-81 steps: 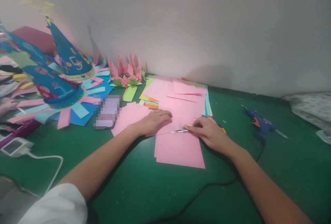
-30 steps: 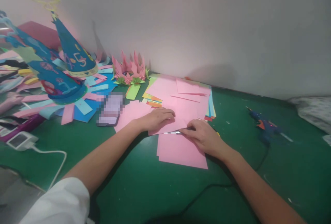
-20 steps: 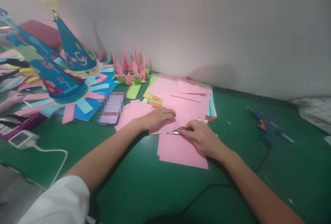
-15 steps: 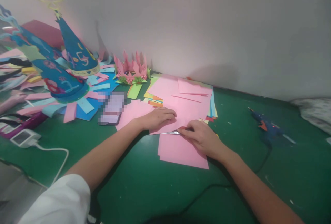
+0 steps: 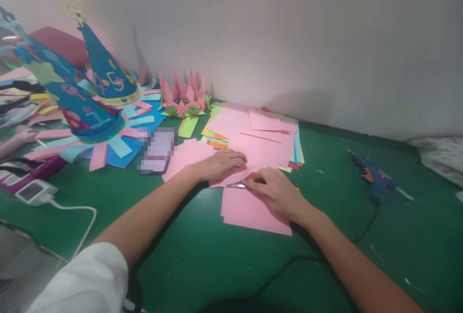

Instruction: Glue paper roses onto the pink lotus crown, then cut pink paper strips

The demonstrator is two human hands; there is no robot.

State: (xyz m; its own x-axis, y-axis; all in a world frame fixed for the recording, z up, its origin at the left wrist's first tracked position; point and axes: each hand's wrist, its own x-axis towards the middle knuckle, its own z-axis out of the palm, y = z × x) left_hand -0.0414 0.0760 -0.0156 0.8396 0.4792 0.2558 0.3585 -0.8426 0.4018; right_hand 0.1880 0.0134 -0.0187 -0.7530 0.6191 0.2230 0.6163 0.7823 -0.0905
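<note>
My left hand (image 5: 222,164) lies on a pink sheet of paper (image 5: 258,154), fingers stretched out and slightly bent, pressing it down. Opposite it, my right hand (image 5: 280,190) is closed around what looks like a utility knife; most of it is hidden in the palm. Its silver blade (image 5: 235,185) lies along the sheet's near edge, and a bit of orange and yellow shows by the fingers. Beneath my right hand, pink sheets (image 5: 253,211) stick out toward me over the green table (image 5: 202,255).
Left of the papers lies a phone (image 5: 157,151). Tall blue cone hats (image 5: 108,69) and a pink paper crown (image 5: 186,96) stand behind. A glue gun (image 5: 376,175) with a dark cord lies at right. Another person's hand (image 5: 23,137) shows at far left, above a white adapter (image 5: 35,192).
My right hand has slid slightly left along the sheet's near edge, with the blade moving along. My left hand has stayed in place.
</note>
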